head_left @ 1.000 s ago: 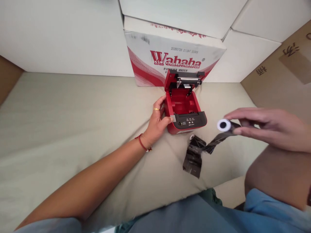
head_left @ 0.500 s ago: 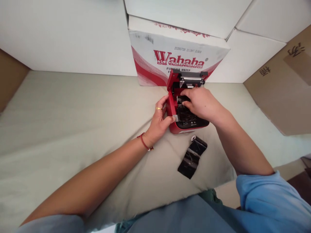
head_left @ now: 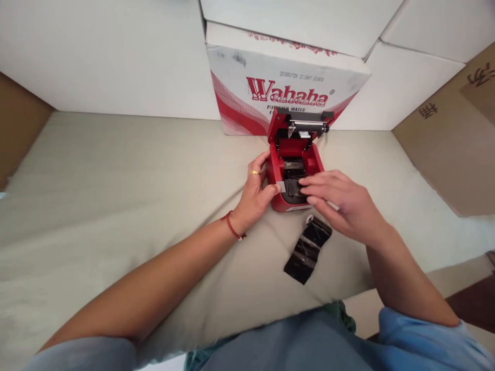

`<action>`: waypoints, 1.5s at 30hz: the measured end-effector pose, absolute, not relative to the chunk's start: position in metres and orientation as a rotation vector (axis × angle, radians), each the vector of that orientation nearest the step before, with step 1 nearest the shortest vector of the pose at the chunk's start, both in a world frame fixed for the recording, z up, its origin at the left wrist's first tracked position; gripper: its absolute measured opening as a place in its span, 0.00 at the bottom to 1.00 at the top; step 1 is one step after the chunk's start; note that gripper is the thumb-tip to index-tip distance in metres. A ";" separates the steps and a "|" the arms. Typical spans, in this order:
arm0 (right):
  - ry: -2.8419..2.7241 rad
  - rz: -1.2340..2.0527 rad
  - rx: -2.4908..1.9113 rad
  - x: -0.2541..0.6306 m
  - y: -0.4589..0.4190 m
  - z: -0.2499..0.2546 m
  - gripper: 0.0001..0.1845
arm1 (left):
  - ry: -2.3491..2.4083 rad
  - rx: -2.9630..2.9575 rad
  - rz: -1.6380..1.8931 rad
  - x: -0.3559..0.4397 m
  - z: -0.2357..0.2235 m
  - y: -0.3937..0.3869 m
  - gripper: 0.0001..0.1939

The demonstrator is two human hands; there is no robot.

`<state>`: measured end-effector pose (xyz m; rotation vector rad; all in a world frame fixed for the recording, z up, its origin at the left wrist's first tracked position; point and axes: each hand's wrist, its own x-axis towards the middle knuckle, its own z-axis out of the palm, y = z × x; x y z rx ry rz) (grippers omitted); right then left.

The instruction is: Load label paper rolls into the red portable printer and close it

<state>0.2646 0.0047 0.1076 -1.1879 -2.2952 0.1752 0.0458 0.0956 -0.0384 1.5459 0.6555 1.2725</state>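
Note:
A small red label printer [head_left: 277, 198] stands with its lid [head_left: 274, 123] tilted up and back. My left hand [head_left: 257, 188] grips its left wall, the thumb on a grey patch at the front corner and the fingers along the side. Inside the printer lies black ribbon film [head_left: 294, 164], reaching forward over the front part. My right hand [head_left: 340, 201] is at the front right of the printer, fingers stretched out and their tips at the black front part. Whether they press on the film I cannot tell. A loose black ribbon roll [head_left: 307, 250], partly unrolled, lies on the cloth in front.
Behind the printer stands a white and red Wahaha water carton [head_left: 232, 87] against white boxes [head_left: 127, 56]. A brown cardboard box [head_left: 444, 149] is on the right, with another brown box [head_left: 23, 129] at the left edge. Pale green cloth [head_left: 135, 170] covers the table.
My right hand has left the inside of the printer and moved toward me to its front edge, its fingers now straighter. My left hand keeps its hold.

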 end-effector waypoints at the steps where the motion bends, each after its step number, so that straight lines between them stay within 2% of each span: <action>1: -2.306 0.130 -1.171 0.268 -0.007 0.101 0.17 | 0.703 1.605 1.299 0.044 -0.035 0.092 0.36; 4: -2.338 0.033 -1.190 0.275 -0.027 0.082 0.27 | 0.840 1.894 1.465 0.036 -0.021 0.079 0.30; 6: -2.337 0.036 -1.207 0.278 -0.032 0.077 0.29 | 0.788 2.139 1.560 0.033 -0.011 0.070 0.30; 10: -2.290 0.158 -1.212 0.278 -0.031 0.086 0.23 | 0.560 2.446 1.508 0.035 -0.003 0.056 0.30; 13: -2.076 0.203 -1.283 0.280 -0.012 0.096 0.20 | 0.591 2.506 1.411 0.038 -0.005 0.053 0.31; 18: -1.552 0.149 -1.509 0.291 0.074 0.093 0.32 | 0.615 2.523 1.367 0.037 -0.006 0.054 0.32; 22: -1.634 0.228 -1.661 0.287 0.128 0.091 0.37 | 0.594 2.568 1.431 0.038 -0.004 0.054 0.34; 27: -1.688 0.222 -1.626 0.273 0.101 0.095 0.38 | 0.626 2.593 1.472 0.040 -0.006 0.052 0.33; 35: -1.724 0.427 -1.434 0.280 0.011 0.071 0.29 | 0.680 2.618 1.535 0.041 -0.010 0.052 0.32; 41: -1.770 0.288 -1.508 0.263 0.004 0.063 0.26 | 0.590 2.547 1.435 0.039 -0.011 0.056 0.33; 45: -1.775 0.321 -1.488 0.262 0.003 0.057 0.24 | 0.522 2.404 1.546 0.034 -0.007 0.062 0.31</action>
